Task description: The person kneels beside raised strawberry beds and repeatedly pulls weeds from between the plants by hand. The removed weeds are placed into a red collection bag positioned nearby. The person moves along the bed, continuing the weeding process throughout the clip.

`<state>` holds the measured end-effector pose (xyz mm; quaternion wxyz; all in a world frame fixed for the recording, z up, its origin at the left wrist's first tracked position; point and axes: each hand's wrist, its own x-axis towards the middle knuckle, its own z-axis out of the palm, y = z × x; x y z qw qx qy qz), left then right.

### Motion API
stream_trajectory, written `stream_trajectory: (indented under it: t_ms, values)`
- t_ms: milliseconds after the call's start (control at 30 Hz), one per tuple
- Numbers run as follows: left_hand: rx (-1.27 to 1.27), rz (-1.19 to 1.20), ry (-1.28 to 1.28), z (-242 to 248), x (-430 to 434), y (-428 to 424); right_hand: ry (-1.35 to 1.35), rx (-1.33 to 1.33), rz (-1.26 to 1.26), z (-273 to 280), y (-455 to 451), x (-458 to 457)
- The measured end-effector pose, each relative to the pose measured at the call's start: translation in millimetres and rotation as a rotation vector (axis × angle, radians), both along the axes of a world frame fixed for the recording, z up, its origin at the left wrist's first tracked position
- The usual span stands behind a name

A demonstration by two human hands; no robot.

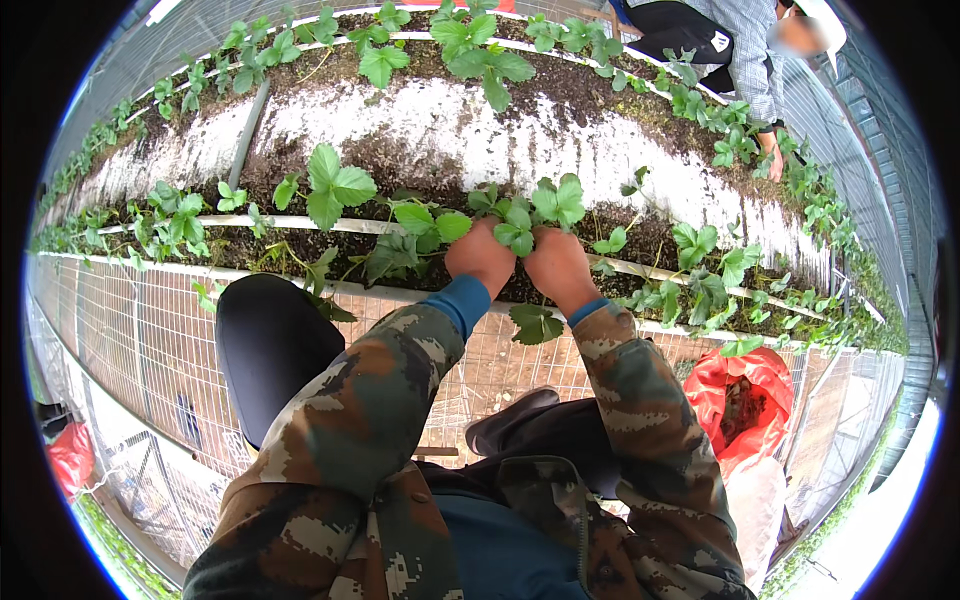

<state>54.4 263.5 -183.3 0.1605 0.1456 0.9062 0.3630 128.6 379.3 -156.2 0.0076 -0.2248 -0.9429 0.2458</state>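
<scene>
Both my hands reach in among strawberry plants at the near row of a raised soil bed. My left hand and my right hand are close together, backs up, wrists in blue cuffs under camouflage sleeves. Leaves cover the fingertips, so what they touch or hold cannot be seen. A three-part strawberry leaf rises just beyond my right hand. Further leaves lie to the left of my left hand. A drooping leaf hangs over the bed's front edge below my hands. A pale irrigation pipe runs along the row.
White-stained sheeting covers the bed's middle, with another strawberry row beyond. At upper right a co-worker reaches into the plants. A red plastic bag stands at my right. Wire mesh hangs below the near edge.
</scene>
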Motion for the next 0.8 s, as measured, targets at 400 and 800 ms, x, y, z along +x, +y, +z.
stream_trajectory:
  t_ms: [400,800]
  values:
    - [0.095,-0.023,0.023,-23,0,-4,-0.262,-0.462,0.445,50,14,6]
    - [0.197,-0.078,0.245,-6,12,-12,0.099,-0.703,0.347,-12,95,-52]
